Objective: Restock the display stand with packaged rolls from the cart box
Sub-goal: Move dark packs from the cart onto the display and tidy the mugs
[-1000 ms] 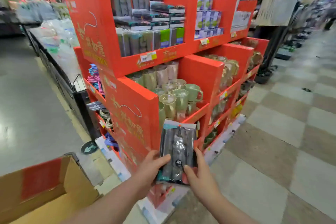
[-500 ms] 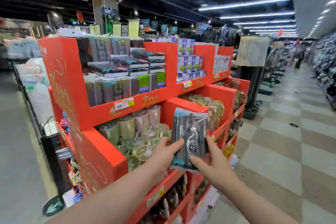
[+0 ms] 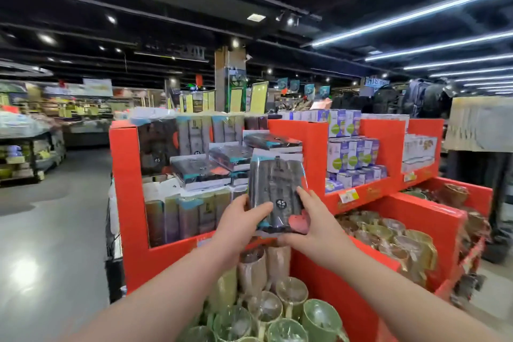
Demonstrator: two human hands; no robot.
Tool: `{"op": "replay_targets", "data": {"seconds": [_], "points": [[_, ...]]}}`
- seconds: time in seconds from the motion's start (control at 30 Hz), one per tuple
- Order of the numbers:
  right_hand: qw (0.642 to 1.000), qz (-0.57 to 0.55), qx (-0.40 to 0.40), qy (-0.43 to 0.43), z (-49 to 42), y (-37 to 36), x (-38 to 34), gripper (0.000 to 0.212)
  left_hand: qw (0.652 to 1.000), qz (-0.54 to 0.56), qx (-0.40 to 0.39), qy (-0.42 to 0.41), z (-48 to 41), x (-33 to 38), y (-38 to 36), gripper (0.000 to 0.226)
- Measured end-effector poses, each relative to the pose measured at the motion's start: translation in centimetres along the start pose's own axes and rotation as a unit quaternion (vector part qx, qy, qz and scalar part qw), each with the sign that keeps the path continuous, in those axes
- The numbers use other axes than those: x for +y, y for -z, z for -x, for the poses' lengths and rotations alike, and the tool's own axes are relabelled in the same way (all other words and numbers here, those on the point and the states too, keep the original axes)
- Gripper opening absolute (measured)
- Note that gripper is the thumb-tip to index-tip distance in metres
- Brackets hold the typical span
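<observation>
Fingers: my left hand [image 3: 238,220] and right hand [image 3: 315,221] grip the roll pack [image 3: 274,180] low.
Long axis: upright at frame centre, "45" end down.

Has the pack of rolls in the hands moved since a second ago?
Yes. The pack has risen against the red stand, from below the mugs to the top shelf's front.

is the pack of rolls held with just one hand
No, the left hand and right hand both grip the pack of rolls at its lower end.
</observation>
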State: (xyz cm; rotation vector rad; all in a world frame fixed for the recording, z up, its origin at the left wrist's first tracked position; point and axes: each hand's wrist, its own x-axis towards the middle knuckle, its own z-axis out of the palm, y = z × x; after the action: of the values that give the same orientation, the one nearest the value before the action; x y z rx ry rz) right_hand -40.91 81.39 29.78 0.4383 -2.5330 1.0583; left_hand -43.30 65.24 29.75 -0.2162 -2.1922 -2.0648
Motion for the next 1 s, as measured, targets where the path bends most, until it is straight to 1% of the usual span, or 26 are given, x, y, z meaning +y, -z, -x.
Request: {"op": "replay_targets", "data": {"seconds": [0.03, 0.07, 0.1, 0.13, 0.2, 0.23, 0.27, 0.33, 0.43, 0.47, 0.5, 0.57, 0.6, 0.63, 0.67, 0.73, 0.8, 0.87, 0.9, 1.0], "points": [[1.0, -0.003, -0.009, 0.013, -1.9, 0.1, 0.1, 0.115, 1.0, -0.005, 0.006, -0.015, -1.1, 0.5, 0.5, 0.027], [0.999, -0.001, -0.022, 0.031, -3.9, 0.1, 0.0, 0.112, 0.999, -0.012, 0.011, -0.029, -2.1, 1.0, 1.0, 0.027], [0.998, -0.001, -0.033, 0.05, -5.7, 0.2, -0.2, 0.108, 0.999, -0.024, 0.019, -0.04, -3.0, 1.6, 1.6, 0.036], [0.997, -0.002, -0.042, 0.069, -7.5, 0.1, -0.5, 0.104, 0.997, -0.043, 0.032, -0.054, -3.7, 2.3, 2.2, 0.054], [0.993, -0.016, -0.055, 0.103, -11.0, 0.0, -1.4, 0.098, 0.99, -0.099, 0.078, -0.065, -5.3, 3.6, 3.7, 0.108], [0.991, -0.026, -0.059, 0.12, -12.5, 0.0, -2.1, 0.094, 0.986, -0.125, 0.096, -0.058, -5.8, 4.3, 4.3, 0.125], [0.988, -0.033, -0.061, 0.136, -13.9, -0.1, -2.7, 0.091, 0.982, -0.142, 0.108, -0.054, -6.3, 4.9, 4.9, 0.132], [0.984, -0.049, -0.061, 0.161, -16.6, -0.1, -3.8, 0.086, 0.978, -0.15, 0.126, -0.068, -7.2, 6.3, 5.6, 0.127], [0.974, -0.058, -0.092, 0.197, -20.0, -0.8, -4.9, 0.085, 0.972, -0.124, 0.17, -0.102, -9.0, 7.4, 6.8, 0.093], [0.972, -0.039, -0.114, 0.2, -21.0, -1.2, -5.0, 0.086, 0.97, -0.129, 0.182, -0.092, -9.4, 7.5, 7.2, 0.084], [0.97, -0.005, -0.143, 0.199, -22.0, -1.6, -4.9, 0.087, 0.969, -0.143, 0.189, -0.069, -9.8, 7.4, 7.7, 0.078], [0.949, 0.109, -0.22, 0.196, -23.2, -2.3, -4.1, 0.087, 0.961, -0.223, 0.164, 0.01, -10.3, 6.5, 8.6, 0.064], [0.932, 0.168, -0.246, 0.206, -23.5, -2.7, -3.5, 0.087, 0.952, -0.262, 0.153, 0.047, -10.6, 5.9, 9.0, 0.065], [0.918, 0.21, -0.25, 0.226, -23.6, -3.0, -2.8, 0.087, 0.943, -0.288, 0.151, 0.069, -11.0, 5.1, 9.5, 0.07], [0.911, 0.229, -0.237, 0.248, -23.7, -3.0, -2.2, 0.088, 0.94, -0.294, 0.157, 0.073, -11.3, 4.6, 9.9, 0.076], [0.907, 0.239, -0.195, 0.285, -23.8, -2.2, -1.3, 0.088, 0.94, -0.291, 0.173, 0.05, -11.8, 4.1, 10.2, 0.083], [0.903, 0.259, -0.162, 0.3, -24.3, -0.9, -0.4, 0.085, 0.932, -0.316, 0.176, 0.026, -12.0, 4.0, 9.8, 0.073], [0.908, 0.283, -0.14, 0.274, -25.2, 0.6, 0.8, 0.083, 0.915, -0.354, 0.191, 0.021, -12.0, 4.0, 9.8, 0.06], [0.913, 0.293, -0.131, 0.253, -25.7, 1.3, 1.6, 0.084, 0.91, -0.36, 0.206, 0.023, -12.1, 4.1, 9.9, 0.057], [0.922, 0.322, -0.124, 0.173, -26.8, 2.7, 4.1, 0.092, 0.901, -0.363, 0.235, 0.036, -12.1, 4.5, 10.8, 0.057]]}}
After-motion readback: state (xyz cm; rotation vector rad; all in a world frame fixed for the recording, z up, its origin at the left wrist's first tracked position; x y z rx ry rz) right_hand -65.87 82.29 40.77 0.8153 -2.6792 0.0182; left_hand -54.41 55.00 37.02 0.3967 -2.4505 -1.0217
